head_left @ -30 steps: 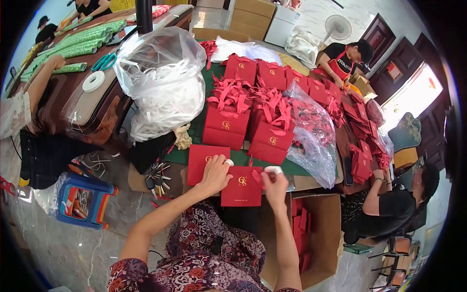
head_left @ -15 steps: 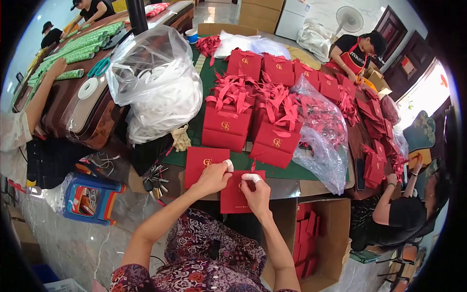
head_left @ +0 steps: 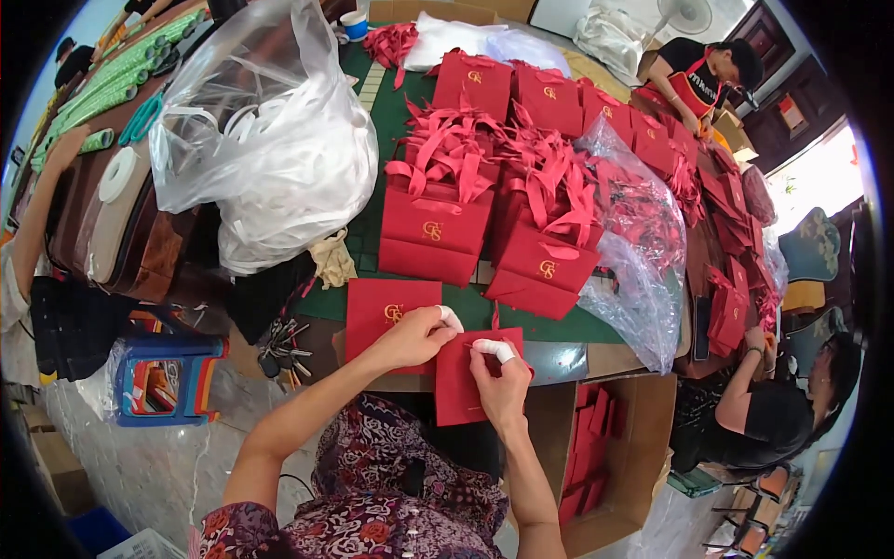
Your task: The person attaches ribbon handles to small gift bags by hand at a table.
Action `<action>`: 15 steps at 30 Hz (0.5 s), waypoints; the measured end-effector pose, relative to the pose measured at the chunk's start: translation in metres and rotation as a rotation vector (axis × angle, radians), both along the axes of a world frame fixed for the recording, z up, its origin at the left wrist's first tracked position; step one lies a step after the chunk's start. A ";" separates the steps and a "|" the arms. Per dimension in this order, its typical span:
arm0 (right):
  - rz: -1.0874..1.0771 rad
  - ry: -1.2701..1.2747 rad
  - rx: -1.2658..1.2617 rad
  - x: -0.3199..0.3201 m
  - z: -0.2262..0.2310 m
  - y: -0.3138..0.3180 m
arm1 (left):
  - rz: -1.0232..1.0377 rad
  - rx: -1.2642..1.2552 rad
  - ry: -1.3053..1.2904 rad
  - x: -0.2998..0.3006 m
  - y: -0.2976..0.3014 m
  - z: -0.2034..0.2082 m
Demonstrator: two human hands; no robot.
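A flat red paper bag (head_left: 454,396) is between my hands at the table's near edge, its lower part hanging over it. My left hand (head_left: 410,340) is closed in a pinch at the bag's upper left, a white wrap on one finger. Closed at the upper right, my right hand (head_left: 503,387) also has a wrapped finger; thumb and fingertip pinch close to the bag's face. A bit of red ribbon (head_left: 495,315) sticks up behind the top edge. Beneath my left wrist lies a second flat red bag (head_left: 372,306) with a gold emblem. Whether the fingers hold ribbon too is hidden.
Finished-looking red bags (head_left: 434,228) with ribbons stand beyond my hands. A clear sack of white ribbon (head_left: 298,177) is at left, crumpled plastic (head_left: 643,279) at right. A cardboard box (head_left: 643,447) holding red pieces stands below right. Co-workers sit around; a blue stool (head_left: 168,373) is at left.
The whole view has shifted. My hands and the held bag have moved slightly right, and the left fingertips now meet the bag's upper left corner. The co-worker at lower right shows more of the head.
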State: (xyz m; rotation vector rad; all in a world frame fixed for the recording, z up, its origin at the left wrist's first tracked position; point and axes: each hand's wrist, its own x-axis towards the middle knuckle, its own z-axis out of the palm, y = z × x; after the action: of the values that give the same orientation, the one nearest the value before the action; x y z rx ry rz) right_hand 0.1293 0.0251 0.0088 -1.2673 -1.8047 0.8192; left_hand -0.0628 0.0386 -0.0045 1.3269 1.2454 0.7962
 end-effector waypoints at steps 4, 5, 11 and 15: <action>0.031 -0.065 0.092 0.004 -0.004 0.003 | -0.014 -0.081 -0.021 0.002 0.000 -0.005; 0.034 -0.065 0.088 0.004 -0.005 0.004 | -0.011 -0.086 -0.021 0.004 -0.001 -0.006; -0.019 -0.082 -0.019 -0.003 0.004 0.004 | 0.102 0.099 0.061 0.014 -0.009 0.014; 0.052 -0.188 0.262 -0.004 -0.012 0.006 | 0.101 0.032 0.147 0.012 -0.009 0.013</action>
State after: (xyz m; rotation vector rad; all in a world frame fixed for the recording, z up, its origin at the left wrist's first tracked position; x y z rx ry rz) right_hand 0.1257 0.0314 -0.0031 -1.1605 -2.0261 0.4840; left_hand -0.0505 0.0298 0.0080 1.3769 1.4303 0.8029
